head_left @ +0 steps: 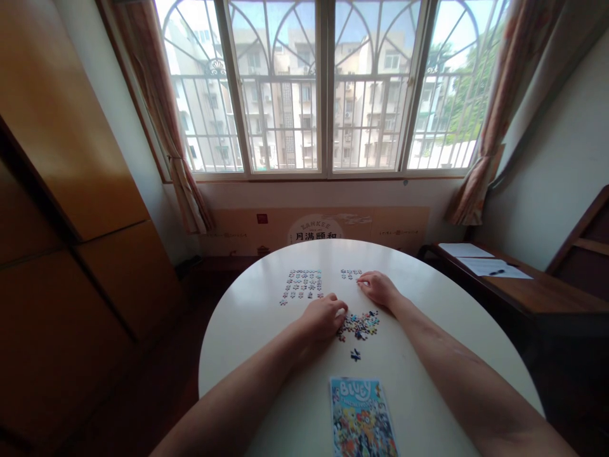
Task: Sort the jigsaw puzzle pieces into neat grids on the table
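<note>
My left hand rests at the left edge of a loose pile of puzzle pieces, its fingers bent together; what they hold, if anything, is too small to tell. Further off, my right hand has its fingertips pinched down at the near right of a short group of pieces; a small piece seems to be at the tips, but it is unclear. Rows of separate pieces lie beyond my left hand. One dark piece sits nearer than the pile.
A colourful "Bluey" picture sheet lies on the near part of the round white table. To the right, a wooden side table bears papers and a pen. Windows and a long box are beyond; wooden cabinets stand at left.
</note>
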The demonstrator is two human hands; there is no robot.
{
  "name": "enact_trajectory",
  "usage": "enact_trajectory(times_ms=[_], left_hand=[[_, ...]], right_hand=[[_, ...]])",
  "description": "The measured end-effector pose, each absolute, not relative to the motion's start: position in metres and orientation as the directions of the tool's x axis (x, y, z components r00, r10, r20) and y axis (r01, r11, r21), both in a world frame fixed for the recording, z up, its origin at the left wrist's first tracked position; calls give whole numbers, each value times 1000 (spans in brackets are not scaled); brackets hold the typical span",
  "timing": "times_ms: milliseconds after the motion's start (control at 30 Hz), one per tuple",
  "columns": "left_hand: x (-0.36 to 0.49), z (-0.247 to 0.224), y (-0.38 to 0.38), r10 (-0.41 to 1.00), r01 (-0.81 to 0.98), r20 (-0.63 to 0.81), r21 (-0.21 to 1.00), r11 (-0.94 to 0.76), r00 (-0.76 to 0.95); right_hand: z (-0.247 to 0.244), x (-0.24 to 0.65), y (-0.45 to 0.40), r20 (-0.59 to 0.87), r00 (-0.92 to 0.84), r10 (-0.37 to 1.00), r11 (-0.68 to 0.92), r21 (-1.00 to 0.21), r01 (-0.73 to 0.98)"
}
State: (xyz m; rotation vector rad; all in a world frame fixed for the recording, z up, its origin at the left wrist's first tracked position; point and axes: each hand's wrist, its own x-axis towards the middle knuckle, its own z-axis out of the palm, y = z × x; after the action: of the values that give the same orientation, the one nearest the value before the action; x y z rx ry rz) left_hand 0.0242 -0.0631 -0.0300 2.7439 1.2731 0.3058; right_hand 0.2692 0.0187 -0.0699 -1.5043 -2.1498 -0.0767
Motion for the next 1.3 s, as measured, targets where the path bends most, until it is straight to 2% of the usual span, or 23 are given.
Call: enact_trajectory(times_ms=[900,1300], left_hand=[[24,-30,-63,762,740,139,183,-648,633],[25,-30,-63,758,739,149,168,-652,635]], right_hand=[[-71,269,19,387,-225,894,323,-210,923],[-74,270,20,411,-191,891,315,-257,914]])
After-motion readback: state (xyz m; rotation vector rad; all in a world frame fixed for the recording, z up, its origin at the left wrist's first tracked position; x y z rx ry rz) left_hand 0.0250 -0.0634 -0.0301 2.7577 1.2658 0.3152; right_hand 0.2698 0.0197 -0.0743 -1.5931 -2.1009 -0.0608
